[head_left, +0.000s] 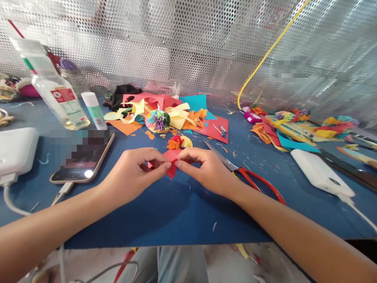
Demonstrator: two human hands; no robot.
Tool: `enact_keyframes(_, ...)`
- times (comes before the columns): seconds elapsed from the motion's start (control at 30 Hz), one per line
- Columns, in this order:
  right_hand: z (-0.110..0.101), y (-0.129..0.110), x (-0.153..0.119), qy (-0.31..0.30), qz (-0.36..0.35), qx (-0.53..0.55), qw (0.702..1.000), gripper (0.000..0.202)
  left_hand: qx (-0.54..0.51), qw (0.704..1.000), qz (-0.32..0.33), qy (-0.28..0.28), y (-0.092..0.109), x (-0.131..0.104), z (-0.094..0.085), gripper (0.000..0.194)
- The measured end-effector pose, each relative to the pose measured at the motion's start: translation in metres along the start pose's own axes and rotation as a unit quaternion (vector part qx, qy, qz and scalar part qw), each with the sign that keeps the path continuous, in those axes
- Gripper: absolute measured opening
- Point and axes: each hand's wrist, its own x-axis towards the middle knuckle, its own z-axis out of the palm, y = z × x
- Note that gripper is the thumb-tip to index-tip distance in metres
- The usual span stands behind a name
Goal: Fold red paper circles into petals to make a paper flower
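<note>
Between my two hands is a small piece of red paper (171,160), pinched from both sides just above the blue table. My left hand (138,167) grips its left edge between thumb and fingers. On the other side, my right hand (206,169) pinches the right edge the same way. Just beyond the paper lies a small red, orange and yellow paper flower (176,142). Behind that sits a round ball of multicoloured paper flowers (158,120). Scissors with red handles (250,177) lie beside my right hand, partly hidden by it.
Coloured paper scraps (176,114) pile up at the back. On the left are a phone (85,157), a glue stick (94,111), a clear bottle (63,98) and a white power bank (19,151). Another power bank (322,173) and more paper (282,133) lie right.
</note>
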Motion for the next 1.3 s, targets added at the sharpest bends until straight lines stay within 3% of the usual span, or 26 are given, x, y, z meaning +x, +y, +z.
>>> enact_keyframes(0.27, 0.001, -0.004, -0.006, -0.022, -0.059, -0.07, 0.996, 0.006, -0.034, 0.996, -0.033, -0.074, -0.002, 0.002, -0.003, 0.021)
enact_keyframes(0.5, 0.003, -0.006, -0.006, 0.009, -0.073, -0.06, 0.995, 0.009, -0.087, 0.993, -0.061, -0.051, -0.003, 0.002, -0.001, 0.017)
enact_keyframes(0.73, 0.005, -0.009, -0.008, 0.031, -0.082, -0.066, 0.994, 0.007, -0.092, 0.995, -0.027, -0.02, 0.0, 0.0, -0.003, 0.015)
enact_keyframes(0.97, 0.006, -0.009, -0.008, 0.031, -0.073, -0.065, 0.995, 0.01, -0.119, 0.992, -0.04, -0.006, -0.001, 0.0, -0.003, 0.01)
enact_keyframes(1.17, 0.006, -0.009, -0.009, 0.009, -0.093, -0.049, 0.994, 0.009, -0.186, 0.978, -0.07, -0.065, -0.004, 0.0, -0.001, 0.007)
enact_keyframes(1.3, 0.006, -0.012, -0.009, 0.036, -0.107, -0.054, 0.992, 0.007, -0.216, 0.971, -0.054, -0.085, -0.008, 0.0, 0.001, 0.006)
